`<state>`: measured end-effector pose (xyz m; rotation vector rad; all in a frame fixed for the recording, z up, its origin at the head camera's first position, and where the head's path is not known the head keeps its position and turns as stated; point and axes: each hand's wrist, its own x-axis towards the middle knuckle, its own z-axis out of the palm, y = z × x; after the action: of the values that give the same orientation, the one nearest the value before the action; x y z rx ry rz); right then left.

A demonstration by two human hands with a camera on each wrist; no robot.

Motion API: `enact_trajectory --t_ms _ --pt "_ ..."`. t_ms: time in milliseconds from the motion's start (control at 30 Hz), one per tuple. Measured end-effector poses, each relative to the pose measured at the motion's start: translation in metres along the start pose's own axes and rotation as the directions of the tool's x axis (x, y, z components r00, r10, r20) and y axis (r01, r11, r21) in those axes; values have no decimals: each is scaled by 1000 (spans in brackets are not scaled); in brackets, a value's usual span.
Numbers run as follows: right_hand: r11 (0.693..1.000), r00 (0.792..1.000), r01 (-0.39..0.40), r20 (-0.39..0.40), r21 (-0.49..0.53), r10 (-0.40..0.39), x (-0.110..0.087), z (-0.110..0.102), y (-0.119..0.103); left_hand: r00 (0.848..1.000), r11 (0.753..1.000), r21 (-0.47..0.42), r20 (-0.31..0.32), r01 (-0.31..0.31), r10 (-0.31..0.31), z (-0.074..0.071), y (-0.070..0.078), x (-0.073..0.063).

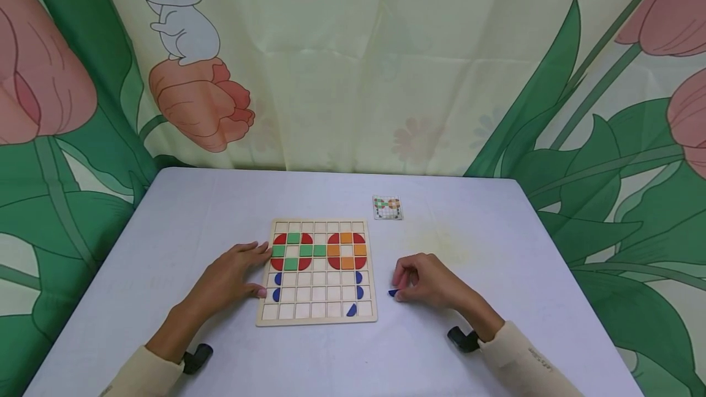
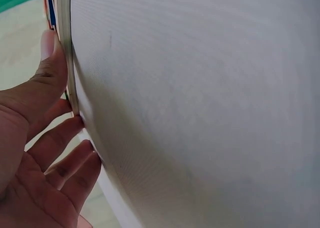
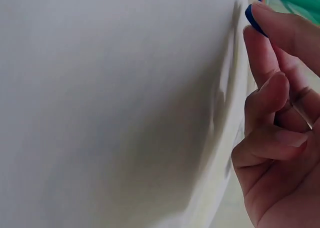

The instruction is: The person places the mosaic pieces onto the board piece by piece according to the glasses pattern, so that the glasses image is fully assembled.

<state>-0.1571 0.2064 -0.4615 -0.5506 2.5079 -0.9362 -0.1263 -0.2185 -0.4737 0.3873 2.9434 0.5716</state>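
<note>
A square wooden grid board (image 1: pixel 317 323) lies on the table. Red, green and orange pieces form two rounded rings on it, joined by a green square (image 1: pixel 320 251). Blue half-round pieces (image 1: pixel 277 278) line both sides below, and a blue quarter-round piece (image 1: pixel 351 310) sits near the bottom right. My left hand (image 1: pixel 228 277) touches the board's left edge with thumb and fingers extended. Right of the board, my right hand (image 1: pixel 430 282) pinches a small flat blue piece (image 3: pixel 254 21) between thumb and forefinger; its full shape is partly hidden. The other right fingers are curled.
Behind the board, toward the right, lies a small pattern card (image 1: pixel 388 207) showing a similar coloured design. A white cloth covers the table (image 1: pixel 220 354). A printed curtain (image 1: pixel 353 78) with flowers hangs along the table's back and sides.
</note>
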Motion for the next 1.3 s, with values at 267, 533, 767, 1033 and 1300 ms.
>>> enact_trajectory --t_ms 267,533,767,1033,1300 --pt "994 991 110 81 -10 -108 8 11 -23 1000 1000 -2 -4 1 -1 1 0 0" --pt "979 976 195 87 59 -199 16 23 -49 1000 1000 -5 -9 -5 5 1 0 -1" --pt "963 959 249 114 103 -260 26 35 -69 1000 1000 -7 -6 -9 9 2 -1 0" --pt "956 950 281 113 88 -290 36 55 -93 1000 1000 2 -4 -1 1 1 1 0" --pt "963 962 265 61 56 -268 48 75 -112 1000 1000 0 -3 4 -4 0 1 1"
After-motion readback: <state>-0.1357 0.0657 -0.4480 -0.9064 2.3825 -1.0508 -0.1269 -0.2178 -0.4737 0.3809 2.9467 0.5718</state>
